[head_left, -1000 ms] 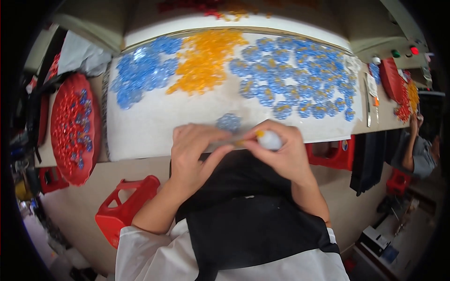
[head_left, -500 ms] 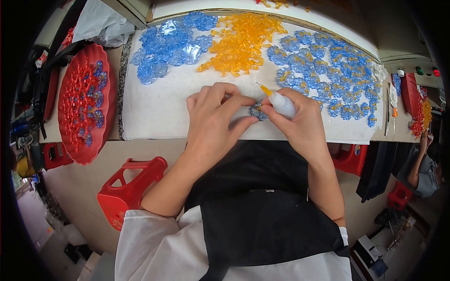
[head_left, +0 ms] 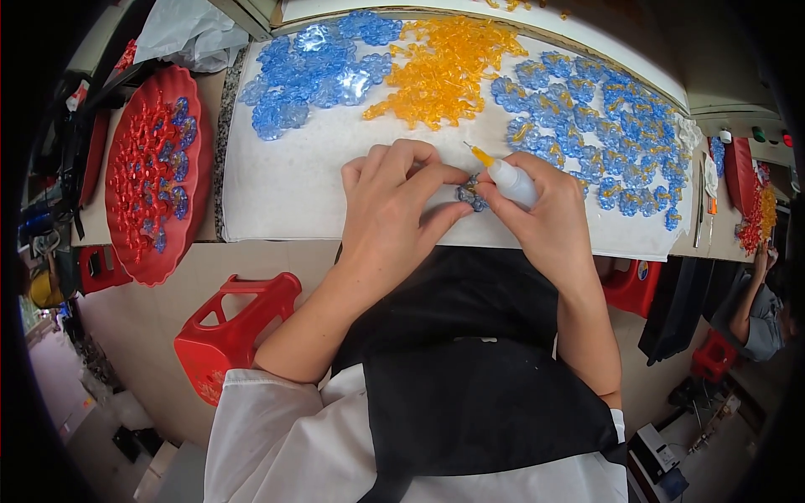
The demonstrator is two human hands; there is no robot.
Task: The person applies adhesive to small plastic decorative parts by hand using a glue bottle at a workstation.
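Observation:
Between my two hands, low over the white sheet, is a clear blue flower-shaped piece [head_left: 472,198] with a bit of yellow at its middle. My left hand [head_left: 394,189] pinches its left side with thumb and index finger. The right hand [head_left: 545,201] keeps a white squeeze bottle [head_left: 511,183] with a yellow collar and a thin needle tip in its palm, the tip aimed up and to the left. Thumb and index finger of that hand also press on the flower's right side. My fingertips hide part of the flower.
Plain blue flowers [head_left: 293,80] are heaped at the far left, beside a pile of small orange pieces [head_left: 449,71]. Blue flowers with yellow centres [head_left: 620,138] spread over the right. A scalloped red tray [head_left: 197,210] sits left; a red stool [head_left: 243,323] stands below.
The whole view has shifted slightly, moving the table's contents a little right and up. Both hands keep their grip on the flower, and the bottle stays in my right hand.

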